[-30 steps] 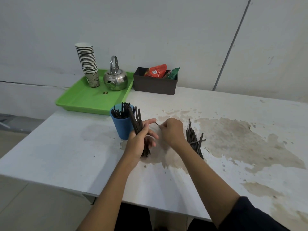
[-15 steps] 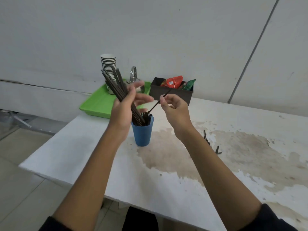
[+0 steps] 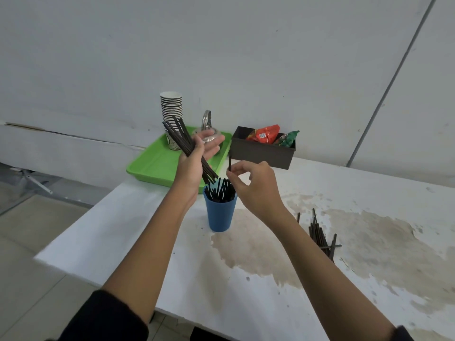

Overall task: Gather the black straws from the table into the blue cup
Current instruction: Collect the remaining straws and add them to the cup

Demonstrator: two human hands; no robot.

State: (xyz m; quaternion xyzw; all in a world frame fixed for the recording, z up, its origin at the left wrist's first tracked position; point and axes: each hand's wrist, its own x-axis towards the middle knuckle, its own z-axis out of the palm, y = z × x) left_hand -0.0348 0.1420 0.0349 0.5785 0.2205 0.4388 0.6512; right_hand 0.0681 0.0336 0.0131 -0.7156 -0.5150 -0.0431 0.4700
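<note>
The blue cup (image 3: 219, 214) stands on the white table (image 3: 128, 232) with several black straws upright in it. My left hand (image 3: 197, 156) holds a bundle of black straws (image 3: 183, 141) tilted above the cup, lower ends just over its rim. My right hand (image 3: 251, 185) pinches a single black straw (image 3: 229, 163) upright above the cup's right side. A pile of loose black straws (image 3: 320, 236) lies on the table to the right, behind my right forearm.
A green tray (image 3: 152, 166) at the back left carries a stack of paper cups (image 3: 171, 109) and a metal kettle (image 3: 208, 130). A dark box (image 3: 261, 153) with snack packets stands against the wall. Brown stains cover the table's right half.
My left hand lifted the bundle from the table to above the cup. My right hand rose with one straw, which now stands upright over the cup instead of slanting. The view shifted.
</note>
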